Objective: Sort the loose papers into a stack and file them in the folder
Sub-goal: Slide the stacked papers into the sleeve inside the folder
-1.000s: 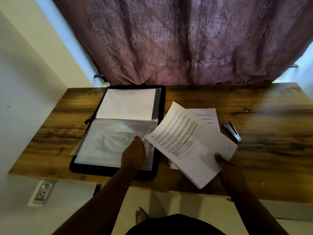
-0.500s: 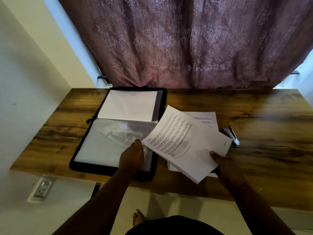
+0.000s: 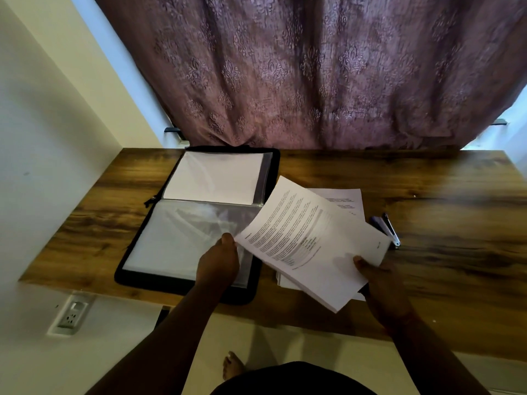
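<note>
A patterned mauve curtain point(image 3: 313, 69) hangs behind the wooden tabletop point(image 3: 445, 195) where I stand, pale walls closing in on my left. On the tabletop's left half lies my black zip folder point(image 3: 268, 172), spread open — a white sheet sits in its far clear sleeve, and the near sleeve point(image 3: 182, 238) is shiny and see-through. My right hand point(image 3: 379, 283) holds a stack of papers point(image 3: 310, 240) tilted above the tabletop just right of the folder, thumb pinching on top near the stack's right corner, the other fingers hidden beneath; the top page is printed with dense text and its left corner reaches over the folder's right edge. My left hand point(image 3: 218, 265) rests at the near sleeve's right edge, thumb tip close beside the corner of the stack — whether its fingers grip the plastic, I cannot tell. More loose sheets point(image 3: 346, 199) lie flat under and beyond the held stack. A stapler point(image 3: 386, 230) sits just to their right. Below the tabletop's left end, a wall socket point(image 3: 72, 315); my bare foot point(image 3: 232, 366) shows on the floor.
</note>
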The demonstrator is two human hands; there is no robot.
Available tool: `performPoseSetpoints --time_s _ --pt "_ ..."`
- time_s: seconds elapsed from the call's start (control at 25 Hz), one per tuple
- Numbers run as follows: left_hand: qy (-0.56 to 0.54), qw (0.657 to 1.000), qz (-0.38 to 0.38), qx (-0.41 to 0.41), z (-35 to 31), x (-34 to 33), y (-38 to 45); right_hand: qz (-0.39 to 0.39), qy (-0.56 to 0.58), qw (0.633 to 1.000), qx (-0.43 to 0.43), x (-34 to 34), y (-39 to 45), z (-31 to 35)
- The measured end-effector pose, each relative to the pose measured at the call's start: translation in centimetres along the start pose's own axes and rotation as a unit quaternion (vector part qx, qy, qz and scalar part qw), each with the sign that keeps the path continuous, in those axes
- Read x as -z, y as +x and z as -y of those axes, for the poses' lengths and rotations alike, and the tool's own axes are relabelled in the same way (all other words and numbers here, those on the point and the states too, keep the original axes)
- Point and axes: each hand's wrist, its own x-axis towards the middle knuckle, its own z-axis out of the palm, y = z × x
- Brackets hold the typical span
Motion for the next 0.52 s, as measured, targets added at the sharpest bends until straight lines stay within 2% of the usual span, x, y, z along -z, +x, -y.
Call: performPoseSetpoints --time_s 0.2,0.36,0.52 --pt "0.005 1.0 -0.01 -0.004 0.1 0.2 0.0 0.038 -0.037 0.998 -0.028 -0.2 0.7 0.2" --pt "0.035 0.998 -0.019 -0.055 0.7 -0.1 0.4 0.05 -0.043 0.994 -0.084 0.2 1.8 -0.2" --pt "0.087 0.994 0.038 -0.06 0.2 0.0 1.3 0.046 0.012 0.988 -0.145 0.7 2.2 -1.0"
